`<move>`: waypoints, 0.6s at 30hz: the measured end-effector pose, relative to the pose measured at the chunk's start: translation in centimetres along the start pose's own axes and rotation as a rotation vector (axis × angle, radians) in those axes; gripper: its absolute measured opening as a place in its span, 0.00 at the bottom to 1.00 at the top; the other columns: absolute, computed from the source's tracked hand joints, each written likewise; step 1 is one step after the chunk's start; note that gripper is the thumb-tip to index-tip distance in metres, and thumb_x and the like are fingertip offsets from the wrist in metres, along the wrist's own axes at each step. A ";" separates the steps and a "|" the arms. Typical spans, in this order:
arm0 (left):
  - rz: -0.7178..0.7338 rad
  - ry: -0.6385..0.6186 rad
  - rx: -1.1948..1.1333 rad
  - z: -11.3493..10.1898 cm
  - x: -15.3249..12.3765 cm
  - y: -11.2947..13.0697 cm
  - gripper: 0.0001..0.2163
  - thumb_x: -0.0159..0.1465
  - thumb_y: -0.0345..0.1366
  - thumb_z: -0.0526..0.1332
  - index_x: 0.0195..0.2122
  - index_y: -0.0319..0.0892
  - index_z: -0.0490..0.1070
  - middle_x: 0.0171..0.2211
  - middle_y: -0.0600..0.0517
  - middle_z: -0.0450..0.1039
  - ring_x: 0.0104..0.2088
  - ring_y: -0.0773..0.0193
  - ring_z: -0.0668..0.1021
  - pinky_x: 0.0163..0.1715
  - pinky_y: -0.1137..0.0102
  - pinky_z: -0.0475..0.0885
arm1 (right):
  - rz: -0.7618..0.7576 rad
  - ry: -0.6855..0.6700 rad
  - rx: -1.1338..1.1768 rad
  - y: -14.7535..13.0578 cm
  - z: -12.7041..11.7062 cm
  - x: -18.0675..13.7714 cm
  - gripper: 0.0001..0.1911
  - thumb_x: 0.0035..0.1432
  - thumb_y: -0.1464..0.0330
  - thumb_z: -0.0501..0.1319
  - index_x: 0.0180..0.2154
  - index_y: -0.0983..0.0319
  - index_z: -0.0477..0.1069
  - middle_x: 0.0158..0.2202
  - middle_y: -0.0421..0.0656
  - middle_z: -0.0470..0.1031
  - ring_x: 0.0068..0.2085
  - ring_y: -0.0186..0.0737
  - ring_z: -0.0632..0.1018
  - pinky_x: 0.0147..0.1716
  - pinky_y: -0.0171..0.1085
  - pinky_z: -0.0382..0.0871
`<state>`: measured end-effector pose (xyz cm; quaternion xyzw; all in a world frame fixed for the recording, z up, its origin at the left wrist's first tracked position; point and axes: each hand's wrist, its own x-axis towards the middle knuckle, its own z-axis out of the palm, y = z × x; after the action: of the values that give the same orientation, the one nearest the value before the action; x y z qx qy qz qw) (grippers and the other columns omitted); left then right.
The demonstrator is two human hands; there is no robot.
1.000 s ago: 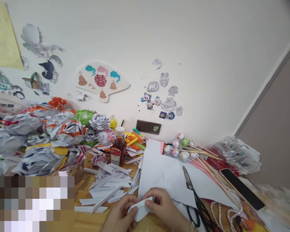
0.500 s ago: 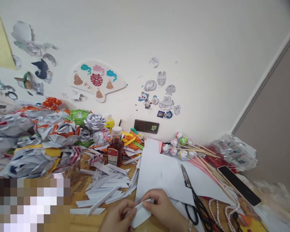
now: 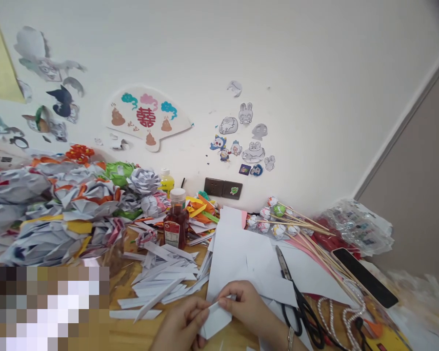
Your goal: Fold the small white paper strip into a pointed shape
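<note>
A small folded piece of white paper (image 3: 216, 321) is held between both hands, low in the middle of the view. My left hand (image 3: 185, 321) pinches its left side between thumb and fingers. At the upper right edge, my right hand (image 3: 241, 304) grips it with thumb and forefinger; a bracelet circles that wrist. Beneath and behind the hands lie white paper sheets (image 3: 237, 258). Folded white paper strips (image 3: 168, 282) are heaped just left of them. Black-handled scissors (image 3: 294, 285) rest on the sheets to the right.
Large folded-paper flowers (image 3: 54, 239) crowd the left side. A brown-red bottle (image 3: 176, 222) stands behind the strips. Thin sticks with small paper flowers (image 3: 278, 229), a phone (image 3: 366, 277) and a bead string (image 3: 347, 317) lie to the right. The wall (image 3: 314, 97) closes the back.
Both hands stay on the folded paper, which shows a little more of its flat face now. The whole view has shifted slightly.
</note>
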<state>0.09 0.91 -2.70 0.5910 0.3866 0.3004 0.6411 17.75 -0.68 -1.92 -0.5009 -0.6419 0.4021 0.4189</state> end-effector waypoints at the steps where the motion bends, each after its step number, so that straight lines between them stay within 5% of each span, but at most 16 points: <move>1: -0.005 -0.005 -0.010 0.0 0.0 0.0 0.24 0.48 0.58 0.58 0.28 0.39 0.69 0.14 0.59 0.66 0.15 0.71 0.68 0.16 0.77 0.59 | -0.004 0.000 0.005 0.1 0.0 0.0 0.16 0.49 0.58 0.61 0.27 0.66 0.75 0.23 0.42 0.73 0.26 0.34 0.69 0.25 0.31 0.60; 18: -0.008 -0.015 -0.022 -0.2 0.2 0.0 0.24 0.46 0.59 0.58 0.28 0.40 0.68 0.12 0.58 0.67 0.13 0.71 0.67 0.15 0.77 0.59 | 0.073 -0.156 0.306 0.5 -0.9 0.0 0.20 0.49 0.55 0.62 0.37 0.65 0.75 0.31 0.45 0.75 0.28 0.33 0.71 0.27 0.32 0.62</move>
<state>0.02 1.15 -2.73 0.5846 0.3809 0.2979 0.6515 18.74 -0.55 -2.06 -0.4214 -0.5850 0.5477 0.4245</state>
